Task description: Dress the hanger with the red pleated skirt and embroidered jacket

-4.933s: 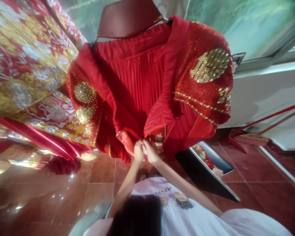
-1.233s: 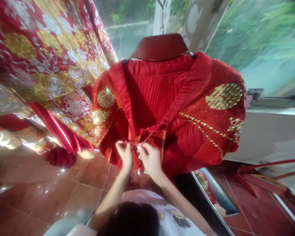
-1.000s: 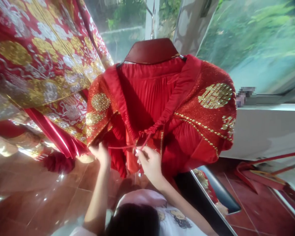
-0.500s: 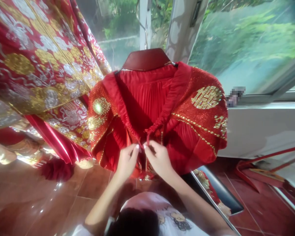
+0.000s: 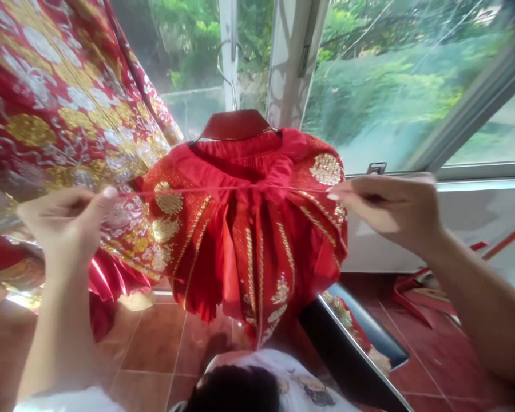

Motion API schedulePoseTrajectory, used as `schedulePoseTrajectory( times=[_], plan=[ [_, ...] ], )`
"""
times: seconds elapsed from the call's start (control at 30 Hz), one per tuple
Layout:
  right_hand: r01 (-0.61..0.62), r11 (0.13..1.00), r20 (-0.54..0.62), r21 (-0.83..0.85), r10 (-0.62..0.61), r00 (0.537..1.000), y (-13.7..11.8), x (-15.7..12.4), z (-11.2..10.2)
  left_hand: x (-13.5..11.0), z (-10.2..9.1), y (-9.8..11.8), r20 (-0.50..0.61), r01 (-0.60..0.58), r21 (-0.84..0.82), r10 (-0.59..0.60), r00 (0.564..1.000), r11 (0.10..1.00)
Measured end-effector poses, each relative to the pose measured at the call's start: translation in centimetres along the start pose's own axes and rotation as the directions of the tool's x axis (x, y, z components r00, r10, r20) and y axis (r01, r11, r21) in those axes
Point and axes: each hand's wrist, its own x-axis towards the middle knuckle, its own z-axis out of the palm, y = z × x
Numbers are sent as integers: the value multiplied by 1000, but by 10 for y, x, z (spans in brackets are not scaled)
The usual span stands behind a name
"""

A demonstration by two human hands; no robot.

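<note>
Two hands point(image 5: 64, 223) point(image 5: 390, 209) pinch one red cord point(image 5: 240, 187).

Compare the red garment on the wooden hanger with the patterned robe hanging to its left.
The red garment is mostly plain red with gold bands and round emblems; the patterned robe is covered all over in gold and white embroidery. The red garment is bunched by a thin red cord pulled taut between the left hand and the right hand; the patterned robe hangs loose. Both are red and gold, by the window.
</note>
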Motion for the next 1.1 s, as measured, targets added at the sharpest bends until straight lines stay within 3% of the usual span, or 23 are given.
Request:
schedulePoseTrajectory(
  times=[0.1,0.23,0.33,0.43,0.53,0.7,0.8,0.87,0.93,1.0,1.03,1.1],
  plan=[
    [-26,994,102,-106,37,994,28,-1,21,-2,13,-29,6,-45,261,45,999,964],
    [23,943,335,-332,94,938,27,4,54,-26,57,-24,-56,-65,599,123,991,798],
    [125,896,392,-427,59,918,10,9,72,-57,97,-14,9,-212,555,249,969,805],
    [185,888,352,-421,-28,936,-4,13,91,-80,132,-17,234,-444,419,378,896,792],
    [166,901,323,-400,-31,946,-14,21,111,-87,153,-24,408,-464,400,300,862,790],
    [82,923,378,-375,72,923,-21,33,127,-80,148,-19,517,-372,342,158,842,863],
    [-165,977,304,-138,201,931,-29,37,122,-78,137,-3,492,-185,115,107,864,976],
    [-403,904,267,144,356,895,-38,40,120,-76,133,11,460,-40,-48,58,886,998],
    [-555,731,277,397,481,832,-47,44,119,-71,130,24,425,70,-163,7,905,984],
    [-569,631,255,527,521,814,-51,48,117,-62,128,34,406,139,-258,-23,914,956],
    [-543,642,230,541,508,830,-50,49,114,-56,126,36,405,160,-300,-27,914,940],
    [-470,746,163,471,450,878,-40,51,102,-39,121,33,375,170,-350,-28,926,921]
  ],
)
